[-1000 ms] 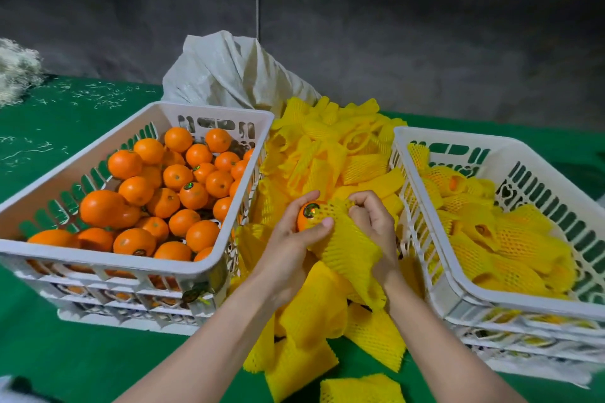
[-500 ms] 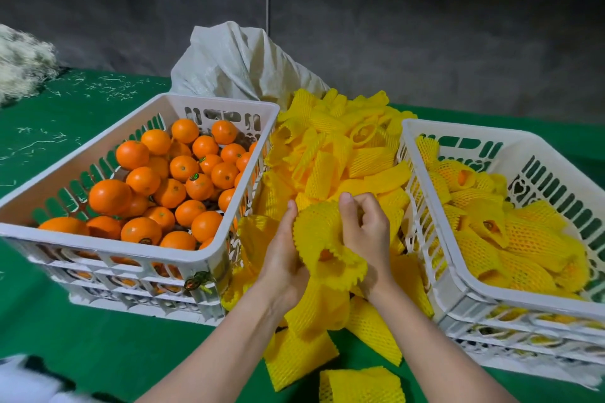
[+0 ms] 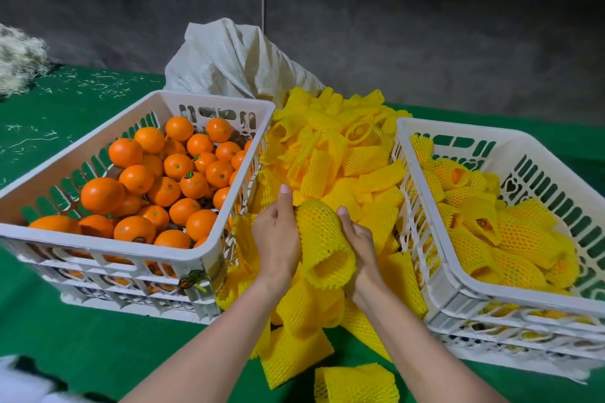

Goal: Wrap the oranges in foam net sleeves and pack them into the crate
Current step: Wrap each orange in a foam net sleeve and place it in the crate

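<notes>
While the left hand (image 3: 276,240) and right hand (image 3: 358,244) clasp either side, a yellow foam net sleeve (image 3: 322,242) sits between them, above the loose sleeve pile (image 3: 340,160), between two white crates (image 3: 183,258).

one wide head-worn view looks forward and down from close behind the forearms. the left hand (image 3: 276,239) and right hand (image 3: 360,244) grip a sleeve (image 3: 322,239) mid-frame; an orange crate (image 3: 98,240) lies left of them, a packing crate (image 3: 530,299) right, a wall (image 3: 425,26) beyond.
</notes>
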`<move>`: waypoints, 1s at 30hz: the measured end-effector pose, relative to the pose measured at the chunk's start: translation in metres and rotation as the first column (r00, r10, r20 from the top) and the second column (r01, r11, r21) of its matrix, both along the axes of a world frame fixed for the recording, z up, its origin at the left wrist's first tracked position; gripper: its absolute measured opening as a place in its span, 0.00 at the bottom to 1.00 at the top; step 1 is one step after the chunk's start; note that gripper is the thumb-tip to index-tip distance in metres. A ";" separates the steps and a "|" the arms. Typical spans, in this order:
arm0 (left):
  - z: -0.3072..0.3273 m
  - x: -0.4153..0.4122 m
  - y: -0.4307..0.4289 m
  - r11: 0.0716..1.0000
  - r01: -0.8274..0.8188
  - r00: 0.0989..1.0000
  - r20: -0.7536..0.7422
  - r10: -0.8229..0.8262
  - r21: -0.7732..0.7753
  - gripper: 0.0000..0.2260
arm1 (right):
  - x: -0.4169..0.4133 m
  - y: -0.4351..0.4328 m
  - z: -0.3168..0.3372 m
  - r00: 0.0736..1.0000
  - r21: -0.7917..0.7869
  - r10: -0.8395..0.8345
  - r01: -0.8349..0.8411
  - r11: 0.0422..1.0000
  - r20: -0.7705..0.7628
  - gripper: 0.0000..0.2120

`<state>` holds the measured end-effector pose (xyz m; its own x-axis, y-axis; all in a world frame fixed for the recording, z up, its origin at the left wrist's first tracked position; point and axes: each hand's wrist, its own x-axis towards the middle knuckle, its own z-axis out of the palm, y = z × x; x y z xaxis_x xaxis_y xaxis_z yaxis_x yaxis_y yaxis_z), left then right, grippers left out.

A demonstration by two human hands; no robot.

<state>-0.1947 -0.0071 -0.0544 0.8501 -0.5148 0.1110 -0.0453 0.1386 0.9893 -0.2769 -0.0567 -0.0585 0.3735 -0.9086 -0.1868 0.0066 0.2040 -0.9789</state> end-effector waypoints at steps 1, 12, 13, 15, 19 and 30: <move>0.000 0.001 -0.001 1.000 -0.003 0.999 0.044 0.002 0.020 0.25 | 0.000 -0.002 -0.001 1.000 0.076 0.015 -0.016 0.997 0.019 0.26; -0.010 0.007 -0.011 0.988 0.087 0.996 0.014 -0.090 0.127 0.24 | -0.005 0.000 -0.005 0.995 0.242 0.102 -0.100 0.965 0.006 0.16; -0.007 0.007 -0.011 0.986 0.135 0.988 -0.082 -0.128 0.099 0.25 | -0.004 -0.002 -0.005 0.994 0.302 0.096 -0.109 0.947 0.059 0.15; -0.003 0.008 -0.014 0.974 0.219 0.946 -0.257 -0.197 0.058 0.24 | -0.004 -0.001 -0.002 0.981 0.412 0.048 -0.124 0.903 0.190 0.14; -0.001 0.010 -0.015 0.947 0.317 0.863 -0.398 -0.311 -0.051 0.19 | -0.005 -0.002 0.003 0.963 0.392 0.010 -0.119 0.912 0.270 0.11; -0.011 0.003 -0.010 0.944 0.273 0.945 -0.131 -0.299 -0.185 0.20 | -0.008 0.005 0.002 0.930 0.335 0.081 -0.209 0.919 0.359 0.15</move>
